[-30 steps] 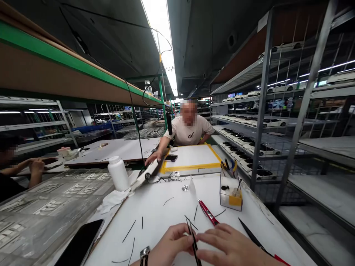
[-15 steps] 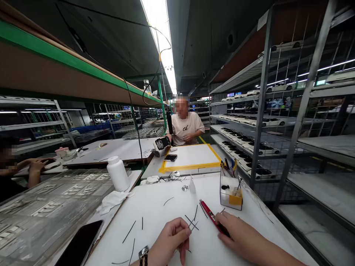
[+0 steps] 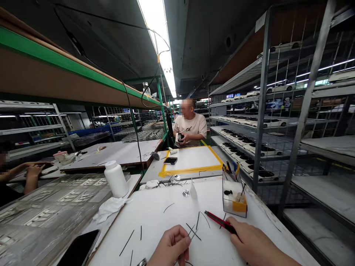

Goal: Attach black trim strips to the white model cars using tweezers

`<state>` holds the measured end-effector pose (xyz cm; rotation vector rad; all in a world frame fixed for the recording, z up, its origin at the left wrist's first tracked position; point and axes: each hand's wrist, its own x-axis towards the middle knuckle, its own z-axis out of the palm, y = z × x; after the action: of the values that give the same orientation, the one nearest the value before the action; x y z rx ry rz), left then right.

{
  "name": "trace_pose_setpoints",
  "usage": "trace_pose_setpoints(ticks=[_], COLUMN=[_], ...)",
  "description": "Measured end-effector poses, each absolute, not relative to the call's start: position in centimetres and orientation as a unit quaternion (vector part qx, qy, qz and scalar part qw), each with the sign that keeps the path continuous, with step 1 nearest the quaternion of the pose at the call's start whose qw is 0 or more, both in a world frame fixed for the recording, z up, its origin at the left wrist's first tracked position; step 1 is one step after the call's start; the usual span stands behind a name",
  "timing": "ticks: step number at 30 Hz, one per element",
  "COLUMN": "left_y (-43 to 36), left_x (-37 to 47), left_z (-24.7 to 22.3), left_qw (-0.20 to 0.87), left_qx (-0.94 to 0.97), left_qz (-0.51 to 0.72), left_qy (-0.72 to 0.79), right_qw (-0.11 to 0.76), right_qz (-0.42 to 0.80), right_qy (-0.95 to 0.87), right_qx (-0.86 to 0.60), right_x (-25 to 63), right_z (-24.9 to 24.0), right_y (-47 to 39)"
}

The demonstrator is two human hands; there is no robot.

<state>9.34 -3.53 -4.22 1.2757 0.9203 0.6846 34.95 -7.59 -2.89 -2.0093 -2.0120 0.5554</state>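
Observation:
My left hand [image 3: 170,246] is closed in a pinch around slim metal tweezers [image 3: 193,235], whose tips point away over the white tabletop. Just beyond those tips lie thin black strips [image 3: 197,221], two of them crossing. In my right hand [image 3: 249,236] is a red utility knife [image 3: 217,218], its front end angled forward and left above the table. My palm and fingers hide the knife's rear end. More black strips [image 3: 127,242] are scattered left of my left hand.
A clear box of tools [image 3: 235,207] stands at right. At left are a white bottle [image 3: 115,179], a white cloth [image 3: 109,208], a dark phone [image 3: 79,249] and plastic trays [image 3: 52,210]. Across the table, a person [image 3: 191,127] holds a boxy object. Shelves [image 3: 257,111] carry white model cars.
My right hand has moved right, lifting the knife and turning it flatter. My left hand stays pinched around the tweezers. The person opposite has picked up the boxy object and turned their head.

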Motion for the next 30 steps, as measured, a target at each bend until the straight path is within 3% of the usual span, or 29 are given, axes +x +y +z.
trace_pose_setpoints(ticks=[9, 16, 23, 30], left_y=[-3.5, -4.1, -4.5, -4.8], left_x=[9.4, 9.3, 9.3, 9.2], left_z=[-4.0, -2.9, -2.3, -2.6], left_qw=[0.653, 0.647, 0.615, 0.6], left_qx=[0.562, 0.555, 0.567, 0.581], left_qz=[0.296, 0.313, 0.325, 0.332], left_qy=[0.412, 0.418, 0.441, 0.439], right_qw=[0.242, 0.228, 0.363, 0.327], right_qz=[0.053, 0.002, -0.052, -0.065], right_qy=[-0.758, -0.768, -0.784, -0.857], right_qx=[-0.604, -0.598, -0.501, -0.394], right_x=[37.0, 38.3, 37.0, 36.2], right_z=[-4.3, -2.3, -1.6, -1.4], right_y=[-7.3, -7.6, -8.8, -9.0])
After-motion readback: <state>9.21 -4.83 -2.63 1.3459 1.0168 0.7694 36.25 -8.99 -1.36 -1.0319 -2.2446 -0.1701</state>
